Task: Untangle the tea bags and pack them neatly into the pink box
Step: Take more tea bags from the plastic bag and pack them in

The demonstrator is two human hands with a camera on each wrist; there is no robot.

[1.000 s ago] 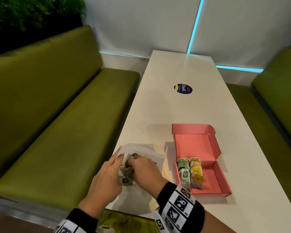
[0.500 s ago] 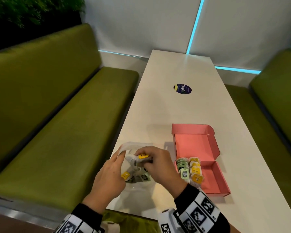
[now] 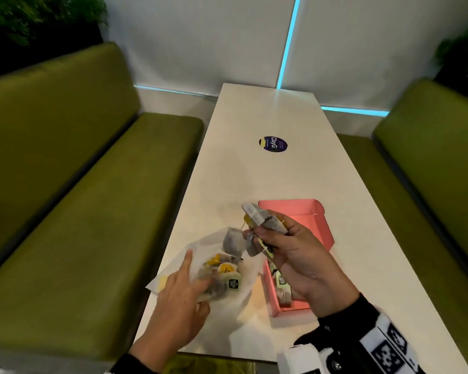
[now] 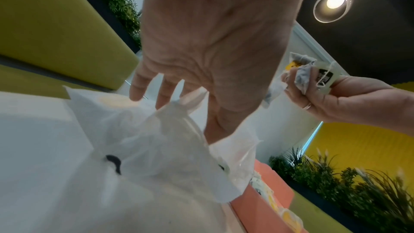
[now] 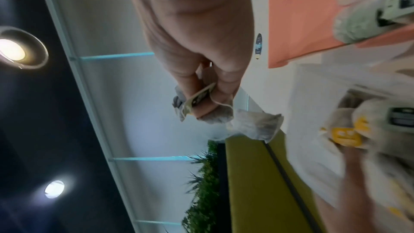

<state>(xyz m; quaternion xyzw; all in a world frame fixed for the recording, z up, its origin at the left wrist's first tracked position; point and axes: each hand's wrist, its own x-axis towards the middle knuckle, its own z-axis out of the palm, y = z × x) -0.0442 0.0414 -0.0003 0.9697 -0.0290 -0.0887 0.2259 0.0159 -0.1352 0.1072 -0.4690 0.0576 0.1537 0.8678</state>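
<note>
Nearest the person, at the table's (image 3: 295, 184) close end, the left hand (image 3: 177, 306) reaches over a clear plastic bag (image 3: 200, 252) lying flat, fingers spread and relaxed, the fingertips at the bag and holding nothing. Inside the bag sits a heap of loose tea bags (image 3: 222, 273) with yellow and green tags.

Just beside it, the right hand (image 3: 295, 255) is raised above the table, thumb and fingers pinching a tangled clump of tea bags (image 3: 257, 221). One bag dangles from the clump by its string, and another pokes up above the fingers. Half a second ago both hands were down in the bag working at the heap; now the right hand has lifted this clump clear and the left has let go. By my reading, the clump is out and the teasing apart of its strings comes next.

Right behind the raised hand lies the pink box (image 3: 308, 211), lid open, with rows of green- and yellow-tagged tea bags already standing at its near end. The far part looks unfilled.

Farther up the table is a dark round sticker (image 3: 273, 144), green benches (image 3: 79, 225) on both sides.
</note>
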